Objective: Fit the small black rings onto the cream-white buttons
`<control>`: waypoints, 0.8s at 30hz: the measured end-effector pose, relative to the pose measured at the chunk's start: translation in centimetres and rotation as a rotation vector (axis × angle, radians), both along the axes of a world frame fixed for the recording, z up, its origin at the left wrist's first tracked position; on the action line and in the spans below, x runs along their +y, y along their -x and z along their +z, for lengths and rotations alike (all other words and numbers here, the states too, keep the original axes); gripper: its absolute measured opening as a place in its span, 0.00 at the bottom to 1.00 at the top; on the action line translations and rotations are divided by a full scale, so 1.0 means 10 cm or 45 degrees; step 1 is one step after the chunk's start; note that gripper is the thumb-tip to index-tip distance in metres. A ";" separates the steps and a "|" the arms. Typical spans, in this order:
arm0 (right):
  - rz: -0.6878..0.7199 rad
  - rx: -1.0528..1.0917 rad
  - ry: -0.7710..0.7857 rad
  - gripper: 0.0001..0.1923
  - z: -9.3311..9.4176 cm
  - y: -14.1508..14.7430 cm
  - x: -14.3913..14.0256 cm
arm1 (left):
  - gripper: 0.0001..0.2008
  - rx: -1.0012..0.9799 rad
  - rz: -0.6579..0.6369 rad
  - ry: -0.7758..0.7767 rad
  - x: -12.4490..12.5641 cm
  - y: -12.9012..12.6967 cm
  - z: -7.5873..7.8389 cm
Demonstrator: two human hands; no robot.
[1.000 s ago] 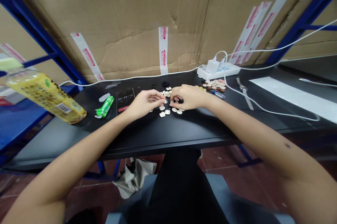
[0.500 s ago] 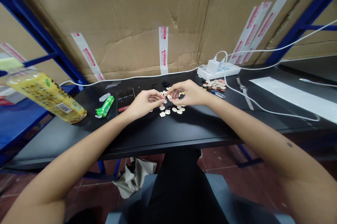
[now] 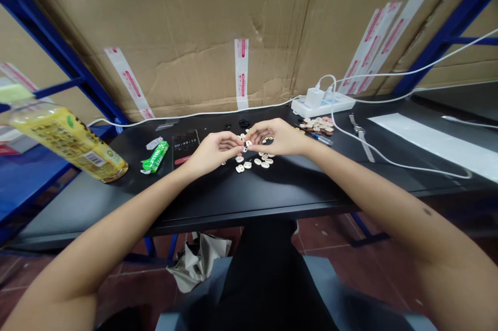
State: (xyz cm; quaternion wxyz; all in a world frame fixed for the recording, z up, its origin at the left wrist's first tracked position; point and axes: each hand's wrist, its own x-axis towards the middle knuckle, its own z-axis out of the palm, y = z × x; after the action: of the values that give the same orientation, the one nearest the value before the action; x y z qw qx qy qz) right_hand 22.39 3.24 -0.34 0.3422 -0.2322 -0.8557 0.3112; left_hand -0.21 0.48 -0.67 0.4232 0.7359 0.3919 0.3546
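My left hand (image 3: 216,152) is closed in a pinch at the middle of the table. A small white-and-dark part (image 3: 245,149) shows at its fingertips, too tiny to name. Facing it, my right hand (image 3: 278,136) pinches a small cream-coloured flat piece (image 3: 249,143) between thumb and fingers. The fingertips of both hands meet or nearly meet; I cannot tell whether the two parts touch. Below and between the hands lie several loose cream oval pieces (image 3: 247,165) with dark marks. Others are partly hidden behind my right fingers.
A phone (image 3: 185,145) showing a timer, a green wrapper (image 3: 155,157) and a yellow drink bottle (image 3: 73,139) are left. Small black parts (image 3: 244,123) lie behind the hands. To the right are piled pieces (image 3: 318,124), a pen-like tool (image 3: 322,139), a watch (image 3: 361,136), and a power strip (image 3: 324,106) with cables.
My right hand has brought the cream piece slightly left, closer to my left fingertips. My left hand stays nearly where it was.
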 end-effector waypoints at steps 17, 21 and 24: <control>-0.014 0.024 0.035 0.12 0.01 0.01 -0.01 | 0.15 0.017 -0.013 0.001 -0.02 0.00 0.02; -0.032 0.038 0.041 0.11 0.02 0.01 -0.02 | 0.15 0.019 -0.003 -0.006 -0.02 0.00 0.02; -0.011 0.027 0.051 0.10 0.03 0.01 -0.02 | 0.15 0.006 -0.001 0.003 -0.02 0.00 0.02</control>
State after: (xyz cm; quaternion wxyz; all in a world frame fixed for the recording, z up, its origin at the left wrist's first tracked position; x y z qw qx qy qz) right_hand 22.26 3.08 -0.08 0.3480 -0.2395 -0.8445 0.3291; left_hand -0.17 0.29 -0.46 0.4233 0.7364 0.3929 0.3523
